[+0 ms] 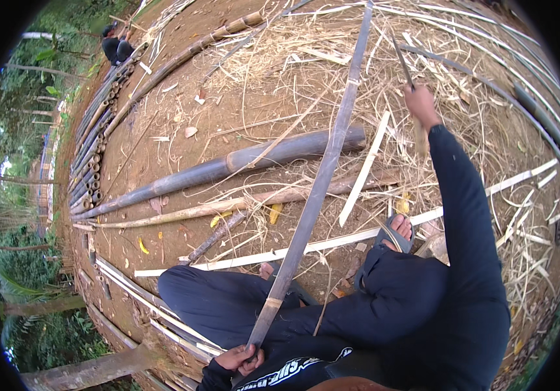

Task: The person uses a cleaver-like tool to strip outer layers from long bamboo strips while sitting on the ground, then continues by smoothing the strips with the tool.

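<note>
My left hand [241, 359] is closed round the near end of a long dark bamboo strip [322, 179], low by my lap. The strip slants up and away, over my leg and across the bamboo on the ground, to the top of the view. Out to the right, my right hand [422, 106] grips a long-bladed knife [402, 60]. Its narrow blade points away from me, and a pale handle end sticks out below the fist. The blade is apart from the strip, to its right.
Beneath the strip lie a thick dark bamboo pole [228, 164] and a thinner tan pole [228, 203]. A pale split slat [332, 243] passes by my sandalled foot [397, 233]. Shavings [306, 58] litter the ground. Stacked poles [94, 150] and another person [117, 47] are at far left.
</note>
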`<state>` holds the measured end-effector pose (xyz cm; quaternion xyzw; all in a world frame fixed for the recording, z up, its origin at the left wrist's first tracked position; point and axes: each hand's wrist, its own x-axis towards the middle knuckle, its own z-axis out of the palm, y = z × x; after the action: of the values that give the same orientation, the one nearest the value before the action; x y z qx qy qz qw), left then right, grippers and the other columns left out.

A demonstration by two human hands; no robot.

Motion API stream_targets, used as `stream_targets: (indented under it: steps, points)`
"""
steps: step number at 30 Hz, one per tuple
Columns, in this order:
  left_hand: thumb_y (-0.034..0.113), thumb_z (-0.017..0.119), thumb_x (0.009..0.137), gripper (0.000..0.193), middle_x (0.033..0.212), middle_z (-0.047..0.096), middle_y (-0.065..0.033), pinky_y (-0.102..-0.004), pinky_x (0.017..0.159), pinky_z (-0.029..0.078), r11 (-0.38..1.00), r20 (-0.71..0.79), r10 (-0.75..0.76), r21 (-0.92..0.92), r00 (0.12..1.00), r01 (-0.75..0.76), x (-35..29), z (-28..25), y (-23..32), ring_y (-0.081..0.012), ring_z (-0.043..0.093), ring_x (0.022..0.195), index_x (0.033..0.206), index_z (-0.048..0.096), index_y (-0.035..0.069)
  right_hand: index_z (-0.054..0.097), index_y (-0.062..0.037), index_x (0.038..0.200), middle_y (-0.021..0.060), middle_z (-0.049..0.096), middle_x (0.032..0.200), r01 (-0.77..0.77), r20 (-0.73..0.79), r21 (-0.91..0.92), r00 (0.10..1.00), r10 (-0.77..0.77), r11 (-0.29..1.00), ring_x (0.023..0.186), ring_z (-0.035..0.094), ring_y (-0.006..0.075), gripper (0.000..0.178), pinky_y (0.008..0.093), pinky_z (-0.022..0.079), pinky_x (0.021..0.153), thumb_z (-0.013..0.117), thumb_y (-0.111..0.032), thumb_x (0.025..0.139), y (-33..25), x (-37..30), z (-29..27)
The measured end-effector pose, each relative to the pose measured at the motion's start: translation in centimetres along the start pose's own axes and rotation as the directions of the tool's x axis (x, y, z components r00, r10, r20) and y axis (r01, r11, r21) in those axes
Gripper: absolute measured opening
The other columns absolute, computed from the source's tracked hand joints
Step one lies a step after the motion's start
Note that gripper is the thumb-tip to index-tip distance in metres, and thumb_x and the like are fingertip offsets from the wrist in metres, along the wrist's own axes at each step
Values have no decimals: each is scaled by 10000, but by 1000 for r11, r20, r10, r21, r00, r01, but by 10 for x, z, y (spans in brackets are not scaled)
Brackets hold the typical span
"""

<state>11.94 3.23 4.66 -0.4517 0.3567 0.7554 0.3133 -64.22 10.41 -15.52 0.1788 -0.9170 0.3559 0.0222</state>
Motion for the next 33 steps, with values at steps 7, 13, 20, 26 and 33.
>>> stream_targets:
  steps: [7,13,20,26,33]
  points:
    - [657,464,949,577,750,456,42,-182,459,233,976,123,-74,-197,990,97,-2,0,16,-26,331,537,1100,505,102,626,131,917,224,681,771,-573,437,304,794,423,761,688,694,326,456,422,556,674,689,-321,906,-4,-109,49]
    - [512,441,1024,478,865,492,-36,-203,529,332,968,140,221,-155,965,-199,10,11,29,-77,391,594,1229,411,81,605,55,1148,315,677,938,-90,406,-34,909,96,995,915,681,436,453,471,535,819,691,-264,839,23,-171,46]
    - [363,430,1067,350,844,549,-40,-242,654,452,978,-33,195,-68,980,-197,23,13,23,-114,523,689,1065,559,38,610,19,1238,333,646,1077,29,389,-102,921,13,994,919,659,478,505,510,529,848,631,-367,913,-13,-180,34]
    - [379,489,1047,342,714,578,-30,-231,555,438,973,-304,214,-16,928,-229,33,32,21,-99,530,570,988,580,55,382,91,1376,246,641,1114,-839,857,515,511,-73,172,1108,615,288,770,418,505,928,344,-588,1014,-143,-175,23]
    - [526,767,811,564,529,470,-89,-401,488,396,643,-597,729,765,334,-35,47,63,-22,-212,453,482,801,469,48,396,-85,957,23,414,727,-830,845,532,532,52,-167,608,405,140,247,308,416,543,326,-288,1078,-233,-188,-6]
